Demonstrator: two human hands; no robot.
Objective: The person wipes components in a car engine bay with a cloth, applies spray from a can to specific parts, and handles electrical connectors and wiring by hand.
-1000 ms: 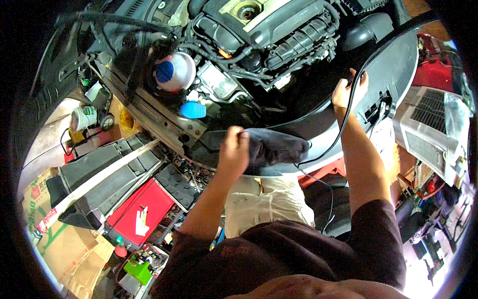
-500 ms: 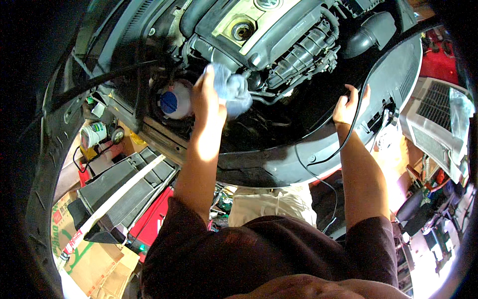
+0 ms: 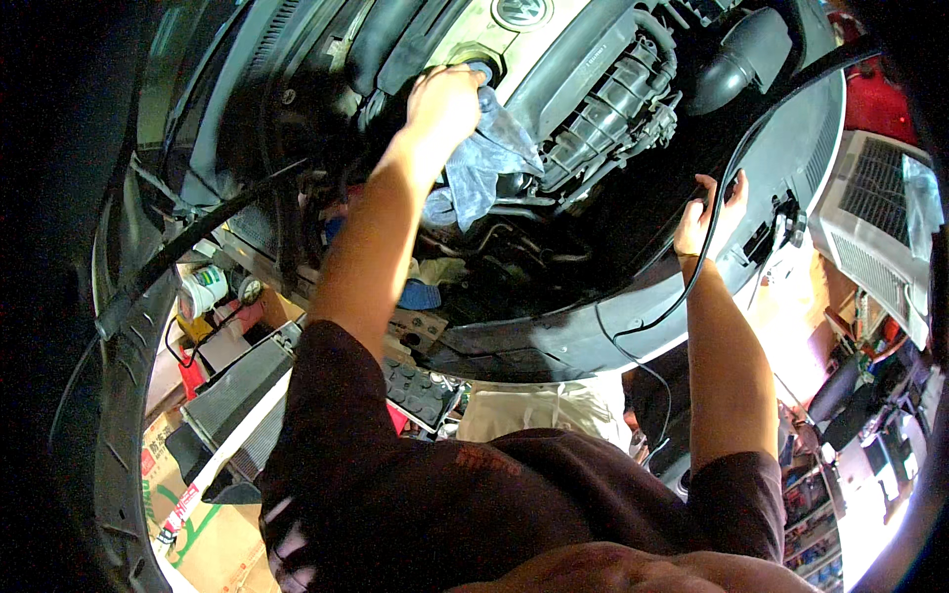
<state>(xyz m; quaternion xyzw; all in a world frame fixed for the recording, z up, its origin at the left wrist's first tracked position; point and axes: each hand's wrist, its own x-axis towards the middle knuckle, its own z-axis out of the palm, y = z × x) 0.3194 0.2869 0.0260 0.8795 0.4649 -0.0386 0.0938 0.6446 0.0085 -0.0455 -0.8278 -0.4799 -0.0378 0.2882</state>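
Observation:
My left hand [image 3: 440, 111] is closed round a blue cloth [image 3: 489, 148], its fingertips at the round filler opening [image 3: 484, 61] in the pale top of the engine cover [image 3: 554, 64]. The loose part of the cloth hangs over the parts beside the cover. Farther right, my right hand [image 3: 710, 219] rests by the inner edge of the car's front panel [image 3: 583, 334], thumb and fingers apart. A black cable [image 3: 700, 272] runs across it. Nothing shows in that hand. My left forearm hides most of the white reservoir; a bit of its blue cap [image 3: 331, 230] shows.
A black rod [image 3: 198, 227] slants across the left side. Below it lie a radiator [image 3: 237, 395], a cardboard box [image 3: 222, 544] and a white bucket [image 3: 203, 289]. At right stands a grey slatted housing [image 3: 870, 212]. A blue item [image 3: 422, 295] sits beside my left forearm.
My left hand has carried the cloth up and forward from beside the reservoir to the filler opening. The view has shifted slightly. My right hand stays at the front panel.

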